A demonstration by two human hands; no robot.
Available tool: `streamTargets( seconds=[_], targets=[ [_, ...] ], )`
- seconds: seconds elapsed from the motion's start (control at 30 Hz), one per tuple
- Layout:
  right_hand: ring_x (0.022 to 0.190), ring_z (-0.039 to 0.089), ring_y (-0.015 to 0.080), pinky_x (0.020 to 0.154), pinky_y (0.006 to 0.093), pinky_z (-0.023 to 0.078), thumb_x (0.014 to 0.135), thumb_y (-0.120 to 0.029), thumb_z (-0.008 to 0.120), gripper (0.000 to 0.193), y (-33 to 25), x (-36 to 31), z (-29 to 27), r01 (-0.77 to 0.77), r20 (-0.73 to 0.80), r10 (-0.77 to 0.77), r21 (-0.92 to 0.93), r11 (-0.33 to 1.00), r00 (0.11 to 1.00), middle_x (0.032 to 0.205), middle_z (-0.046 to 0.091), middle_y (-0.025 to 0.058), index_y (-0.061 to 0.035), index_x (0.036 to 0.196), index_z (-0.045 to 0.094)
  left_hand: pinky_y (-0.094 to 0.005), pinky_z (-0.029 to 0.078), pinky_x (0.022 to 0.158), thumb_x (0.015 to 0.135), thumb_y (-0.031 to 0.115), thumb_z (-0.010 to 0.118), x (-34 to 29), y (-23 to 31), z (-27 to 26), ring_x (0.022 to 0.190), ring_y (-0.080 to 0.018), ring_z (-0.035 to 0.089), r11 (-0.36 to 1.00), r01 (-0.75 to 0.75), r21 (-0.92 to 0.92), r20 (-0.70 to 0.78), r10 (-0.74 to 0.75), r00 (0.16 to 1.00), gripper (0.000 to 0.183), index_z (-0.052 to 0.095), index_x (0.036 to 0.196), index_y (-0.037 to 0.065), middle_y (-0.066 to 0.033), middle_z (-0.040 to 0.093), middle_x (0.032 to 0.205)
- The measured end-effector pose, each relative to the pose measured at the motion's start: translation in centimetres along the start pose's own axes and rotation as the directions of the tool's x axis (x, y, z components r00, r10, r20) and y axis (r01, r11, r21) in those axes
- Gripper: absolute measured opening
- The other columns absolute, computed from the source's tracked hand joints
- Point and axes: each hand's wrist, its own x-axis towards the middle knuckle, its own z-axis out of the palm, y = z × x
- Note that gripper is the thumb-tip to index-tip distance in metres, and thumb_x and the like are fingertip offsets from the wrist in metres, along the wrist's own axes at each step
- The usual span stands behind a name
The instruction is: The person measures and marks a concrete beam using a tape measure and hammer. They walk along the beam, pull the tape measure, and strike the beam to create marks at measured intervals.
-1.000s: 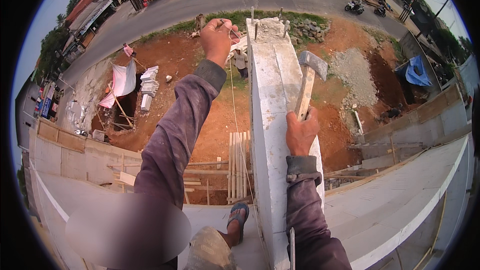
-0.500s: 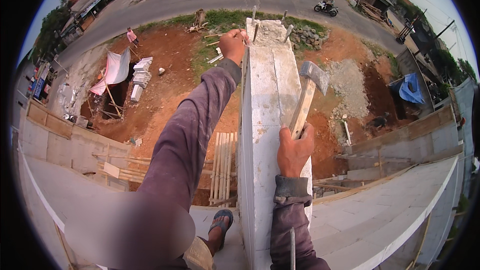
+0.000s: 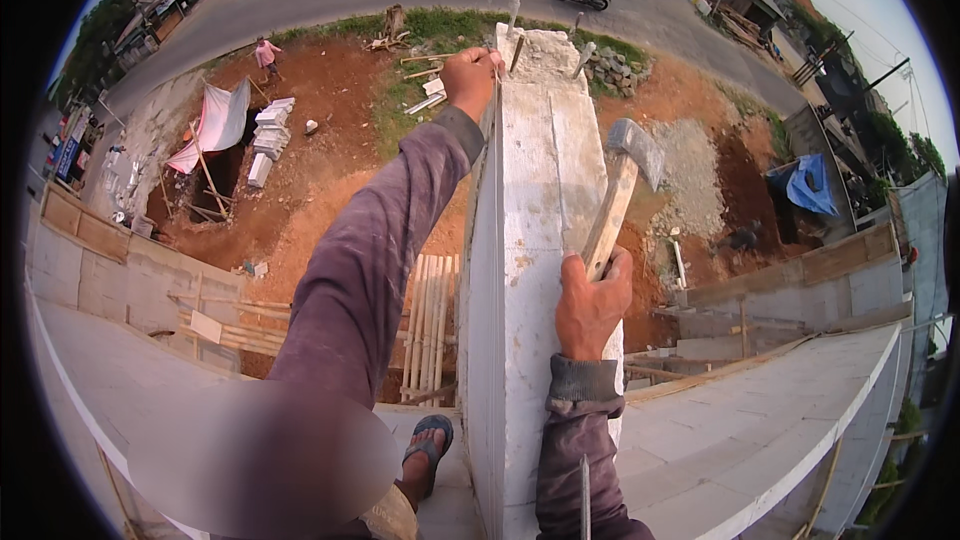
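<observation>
A white block wall [image 3: 535, 240] runs away from me, its far end rough, with several rebar stubs [image 3: 517, 53] sticking up. At the left side of that far end, my left hand [image 3: 468, 80] has its fingertips pinched together close to the wall's edge. What they hold, if anything, is too small or hidden to tell. My right hand [image 3: 594, 305] is wrapped round the wooden handle of a hatchet [image 3: 612, 210], resting by the wall's right edge. The hatchet's grey metal head points up and away, with its flared side to the right.
Bamboo poles [image 3: 428, 330] lie below, left of the wall. My sandalled foot [image 3: 430, 445] stands on a ledge beside it. Lower block walls [image 3: 760, 420] curve off both sides. Red soil with pits, stacked blocks [image 3: 268, 140], a blue tarp [image 3: 805, 185] and a road lie beyond.
The view has shifted slightly. A motorbike on the road has moved left, and the far person in pink has changed posture. Both my hands keep nearly the same places and grips.
</observation>
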Motion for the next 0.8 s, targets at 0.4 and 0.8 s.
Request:
streamTargets(
  seconds=[0.4,0.8],
  targets=[
    [0.088,0.063,0.0249,0.081,0.037,0.051,0.082,-0.012,0.066,0.038,0.8,0.1,0.2,0.01,0.007,-0.011,0.048,0.999,1.0,0.099,0.065,0.0193,0.0078,0.112,0.054,-0.0308,0.048,0.06,0.079,0.015,0.075,1.3,-3.0,-0.3,0.061,-0.0122,0.06,0.977,-0.089,0.193,-0.013,0.093,0.996,0.01,0.076,0.08,0.004,-0.0054,0.067,0.065],
    [0.09,0.064,0.0203,0.078,0.0337,0.052,0.09,-0.014,0.069,0.045,-0.3,-0.8,0.0,0.024,0.059,-0.032,0.145,0.989,0.998,0.102,0.065,0.0198,0.0048,0.122,0.044,-0.0322,0.049,0.061,0.079,0.018,0.075,-0.1,-1.9,-0.2,0.061,-0.0146,0.062,0.945,-0.138,0.298,-0.016,0.149,0.989,0.013,0.077,0.084,0.006,-0.0084,0.069,0.068]
  ],
)
